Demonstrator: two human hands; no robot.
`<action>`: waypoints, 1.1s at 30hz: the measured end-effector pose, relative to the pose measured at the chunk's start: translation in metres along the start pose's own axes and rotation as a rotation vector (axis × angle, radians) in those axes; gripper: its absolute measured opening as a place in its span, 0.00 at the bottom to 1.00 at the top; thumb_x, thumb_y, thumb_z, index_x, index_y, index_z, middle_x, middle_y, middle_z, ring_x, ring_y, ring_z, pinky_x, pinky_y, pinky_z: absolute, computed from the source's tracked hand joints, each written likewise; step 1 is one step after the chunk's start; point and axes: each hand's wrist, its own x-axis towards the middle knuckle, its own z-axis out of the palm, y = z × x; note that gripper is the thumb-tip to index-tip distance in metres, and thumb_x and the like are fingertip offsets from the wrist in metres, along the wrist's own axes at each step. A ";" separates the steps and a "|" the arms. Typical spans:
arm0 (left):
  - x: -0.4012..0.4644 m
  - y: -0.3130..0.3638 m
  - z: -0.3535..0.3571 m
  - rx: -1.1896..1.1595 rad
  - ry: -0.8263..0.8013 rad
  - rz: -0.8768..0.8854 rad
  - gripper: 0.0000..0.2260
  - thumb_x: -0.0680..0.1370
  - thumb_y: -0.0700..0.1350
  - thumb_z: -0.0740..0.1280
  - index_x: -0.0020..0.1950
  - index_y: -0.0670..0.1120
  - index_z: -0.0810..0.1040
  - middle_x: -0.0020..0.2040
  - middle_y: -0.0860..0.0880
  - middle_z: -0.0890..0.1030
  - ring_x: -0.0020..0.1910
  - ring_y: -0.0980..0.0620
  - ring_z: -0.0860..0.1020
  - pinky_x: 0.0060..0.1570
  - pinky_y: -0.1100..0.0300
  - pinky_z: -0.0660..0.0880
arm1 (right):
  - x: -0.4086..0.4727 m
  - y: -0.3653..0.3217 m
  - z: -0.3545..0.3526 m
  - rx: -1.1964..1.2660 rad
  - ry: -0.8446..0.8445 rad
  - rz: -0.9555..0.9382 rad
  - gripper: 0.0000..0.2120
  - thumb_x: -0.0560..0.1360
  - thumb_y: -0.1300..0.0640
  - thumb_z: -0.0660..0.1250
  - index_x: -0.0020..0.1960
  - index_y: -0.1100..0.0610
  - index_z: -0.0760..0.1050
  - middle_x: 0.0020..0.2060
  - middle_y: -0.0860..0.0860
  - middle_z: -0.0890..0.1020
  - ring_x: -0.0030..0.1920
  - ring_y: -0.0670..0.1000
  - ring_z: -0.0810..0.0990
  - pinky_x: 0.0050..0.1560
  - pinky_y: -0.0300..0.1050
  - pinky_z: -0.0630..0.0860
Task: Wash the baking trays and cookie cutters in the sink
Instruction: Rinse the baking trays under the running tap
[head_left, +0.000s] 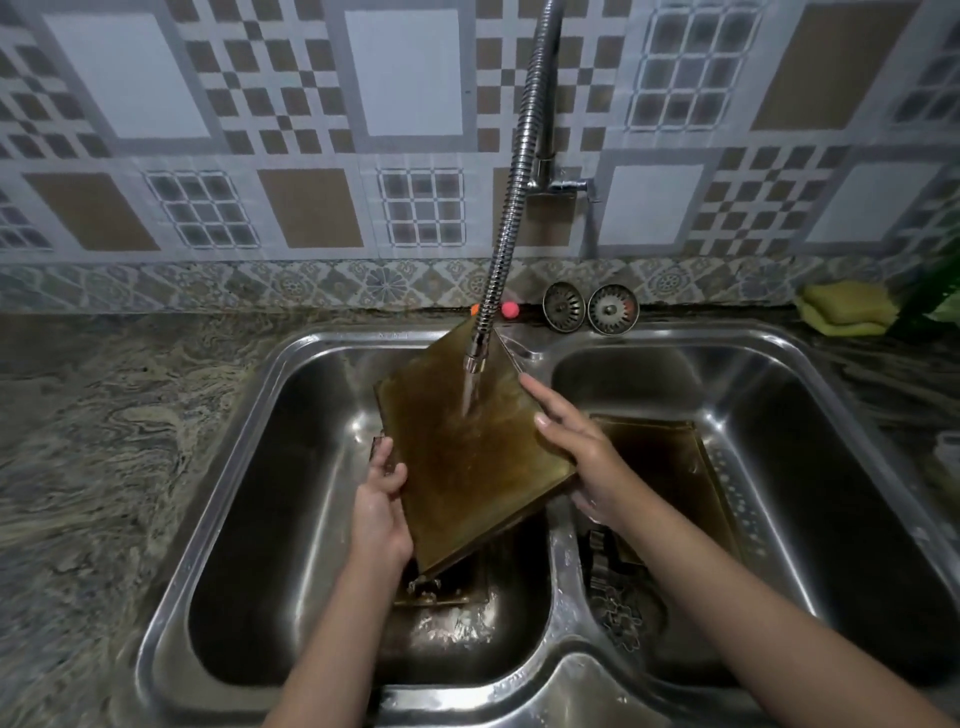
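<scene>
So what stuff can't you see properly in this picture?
Head view:
- Second baking tray in the left basin: mostly covered by the tilted baking tray both hands hold.
- Cookie cutters in the right basin: shapes dim, partly behind the right forearm.
- Right hand: fingers under the tray hidden.
- Green thing: cut off at the right edge.

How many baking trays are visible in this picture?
3. One tray is held under the running water, one lies beneath it in the left basin, and one lies in the right basin. More may be hidden.
</scene>
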 end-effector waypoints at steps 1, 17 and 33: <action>-0.002 -0.002 0.001 0.012 -0.007 -0.013 0.19 0.80 0.35 0.54 0.66 0.52 0.71 0.59 0.45 0.77 0.55 0.44 0.76 0.52 0.43 0.73 | 0.000 0.002 0.001 0.063 0.016 0.012 0.25 0.74 0.58 0.63 0.71 0.51 0.67 0.60 0.50 0.79 0.56 0.49 0.81 0.50 0.39 0.77; 0.087 -0.016 -0.102 1.489 0.247 0.008 0.09 0.68 0.47 0.67 0.44 0.44 0.80 0.42 0.42 0.82 0.41 0.44 0.80 0.44 0.54 0.79 | -0.040 -0.040 -0.104 -0.902 0.499 -0.073 0.23 0.79 0.60 0.60 0.72 0.44 0.64 0.70 0.51 0.69 0.63 0.47 0.71 0.61 0.44 0.69; 0.055 -0.002 -0.089 1.456 0.185 0.261 0.22 0.72 0.33 0.64 0.64 0.46 0.77 0.58 0.44 0.80 0.51 0.46 0.78 0.48 0.57 0.74 | -0.025 0.054 -0.095 -1.160 0.217 0.142 0.29 0.79 0.47 0.59 0.77 0.49 0.53 0.77 0.48 0.44 0.71 0.54 0.67 0.64 0.45 0.68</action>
